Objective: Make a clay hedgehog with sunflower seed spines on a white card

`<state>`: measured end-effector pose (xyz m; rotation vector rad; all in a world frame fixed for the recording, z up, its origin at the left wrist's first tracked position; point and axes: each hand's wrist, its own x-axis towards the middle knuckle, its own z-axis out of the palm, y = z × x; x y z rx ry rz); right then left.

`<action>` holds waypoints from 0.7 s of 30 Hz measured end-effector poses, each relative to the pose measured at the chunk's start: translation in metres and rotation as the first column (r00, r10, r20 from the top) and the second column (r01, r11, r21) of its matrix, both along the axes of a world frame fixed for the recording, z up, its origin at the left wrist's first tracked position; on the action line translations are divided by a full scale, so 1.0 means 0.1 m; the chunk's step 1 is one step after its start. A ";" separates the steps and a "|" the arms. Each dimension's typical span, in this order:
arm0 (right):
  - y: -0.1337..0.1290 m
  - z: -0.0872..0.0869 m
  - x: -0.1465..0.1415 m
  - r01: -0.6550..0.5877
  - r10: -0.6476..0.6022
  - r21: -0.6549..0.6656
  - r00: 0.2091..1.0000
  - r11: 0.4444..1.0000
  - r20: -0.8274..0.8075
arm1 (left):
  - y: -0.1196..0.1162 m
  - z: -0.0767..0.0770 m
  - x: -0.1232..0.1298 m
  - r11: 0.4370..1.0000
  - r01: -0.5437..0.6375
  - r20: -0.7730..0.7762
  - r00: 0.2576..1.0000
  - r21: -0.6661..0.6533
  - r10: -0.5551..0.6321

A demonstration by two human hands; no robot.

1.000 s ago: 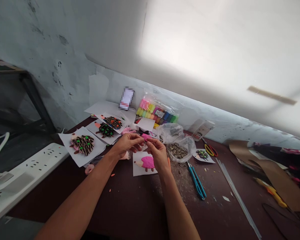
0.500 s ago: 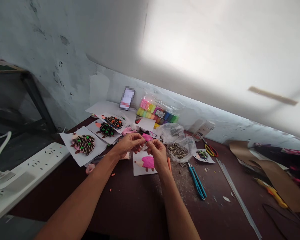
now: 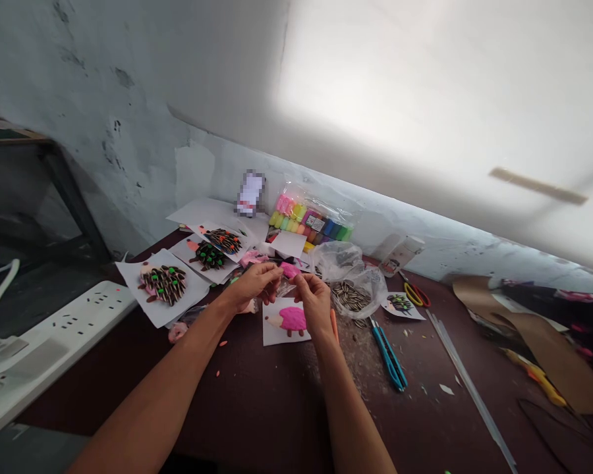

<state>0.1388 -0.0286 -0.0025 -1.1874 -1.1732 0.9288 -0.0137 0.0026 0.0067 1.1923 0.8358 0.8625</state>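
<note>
Left fingers (image 3: pixel 275 276) curled closed, pink clay piece (image 3: pixel 290 270) at their 3 o'clock; right fingertips (image 3: pixel 300 280) pinched, piece at their 10 o'clock; contact unclear.

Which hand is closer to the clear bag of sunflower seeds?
Right. The right hand sits right beside the clear bag of sunflower seeds, on its left in view. The left hand is farther left, with the right hand between it and the bag.

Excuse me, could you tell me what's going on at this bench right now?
A person holds their left hand and right hand over a pink clay hedgehog on paper, fingers close around a small piece of pink clay. Hedgehogs with sunflower-seed spines lie on paper to the left; a bag of seeds sits right.
</note>
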 end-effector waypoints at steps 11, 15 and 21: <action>0.00 -0.03 0.00 -0.034 0.026 0.081 0.995 0.996 0.093 | 0.02 0.00 -0.03 1.000 0.020 -0.061 0.998 -0.002 -0.020; -0.03 0.00 -0.03 -0.055 0.040 0.095 0.986 0.994 0.160 | 0.03 -0.04 -0.03 0.999 0.033 -0.069 0.997 0.041 -0.030; -0.10 0.04 -0.06 0.002 -0.112 0.251 0.898 0.968 0.425 | 0.05 -0.06 -0.01 0.992 0.082 -0.123 0.990 0.094 -0.070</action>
